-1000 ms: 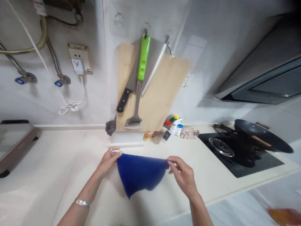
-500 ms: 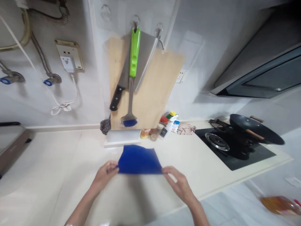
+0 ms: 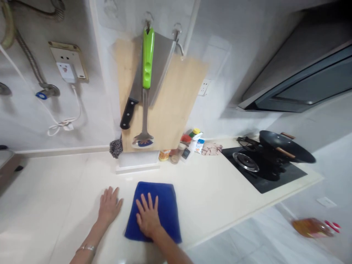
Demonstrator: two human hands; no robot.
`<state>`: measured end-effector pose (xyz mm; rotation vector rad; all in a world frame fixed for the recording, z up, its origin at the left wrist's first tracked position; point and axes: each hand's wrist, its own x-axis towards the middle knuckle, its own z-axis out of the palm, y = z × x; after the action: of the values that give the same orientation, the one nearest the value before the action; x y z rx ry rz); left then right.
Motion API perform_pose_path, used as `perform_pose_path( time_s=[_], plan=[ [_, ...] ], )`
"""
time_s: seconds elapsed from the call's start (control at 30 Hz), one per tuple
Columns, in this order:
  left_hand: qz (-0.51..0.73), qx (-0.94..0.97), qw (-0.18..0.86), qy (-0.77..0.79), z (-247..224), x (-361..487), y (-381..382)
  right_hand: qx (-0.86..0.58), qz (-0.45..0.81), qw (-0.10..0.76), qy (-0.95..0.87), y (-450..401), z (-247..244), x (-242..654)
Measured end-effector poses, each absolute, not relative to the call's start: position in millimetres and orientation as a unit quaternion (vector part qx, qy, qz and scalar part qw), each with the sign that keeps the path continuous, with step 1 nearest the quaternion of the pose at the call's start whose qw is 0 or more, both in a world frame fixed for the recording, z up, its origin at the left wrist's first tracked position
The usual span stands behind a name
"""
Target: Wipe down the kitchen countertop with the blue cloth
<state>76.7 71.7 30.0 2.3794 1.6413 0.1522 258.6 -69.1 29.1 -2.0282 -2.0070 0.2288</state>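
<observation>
A dark blue cloth (image 3: 168,209) lies spread flat on the pale countertop (image 3: 209,194). My right hand (image 3: 148,218) rests palm down on it, left of its middle, with the fingers spread; part of the cloth is hidden beneath the hand and forearm. Left of the cloth and apart from it is my left hand (image 3: 109,206), palm down at the counter with fingers stretched out and nothing in them. A bracelet (image 3: 86,248) circles my left wrist.
Against the wall hang a wooden cutting board (image 3: 176,106), a cleaver (image 3: 128,113) and a green-handled ladle (image 3: 147,69). Seasoning bottles (image 3: 178,152) stand behind the cloth. To the right, a wok (image 3: 286,146) sits on the black stove (image 3: 266,185). An oil bottle (image 3: 310,227) is lower right.
The cloth, held up by both hands at its near corners before, now lies flat on the counter. Both hands have let go; the right moved left onto the cloth. The view has shifted slightly.
</observation>
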Motion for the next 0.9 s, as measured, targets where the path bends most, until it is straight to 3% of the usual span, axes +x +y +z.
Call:
perform_pose_path(
  time_s=[0.23,0.47,0.73,0.9],
  plan=[
    [0.098,0.744,0.054,0.659,-13,37,90,-0.728,0.093,0.113,-0.669,-139,6,311],
    [0.15,0.764,0.006,0.627,-13,36,81,-0.809,0.037,0.059,-0.583,-179,-14,396],
    [0.127,0.748,0.026,0.65,-10,39,83,-0.882,-0.03,0.019,-0.471,-127,-34,488],
    [0.134,0.752,0.019,0.646,-13,38,83,-0.914,-0.036,0.013,-0.405,-65,-35,500]
  ],
)
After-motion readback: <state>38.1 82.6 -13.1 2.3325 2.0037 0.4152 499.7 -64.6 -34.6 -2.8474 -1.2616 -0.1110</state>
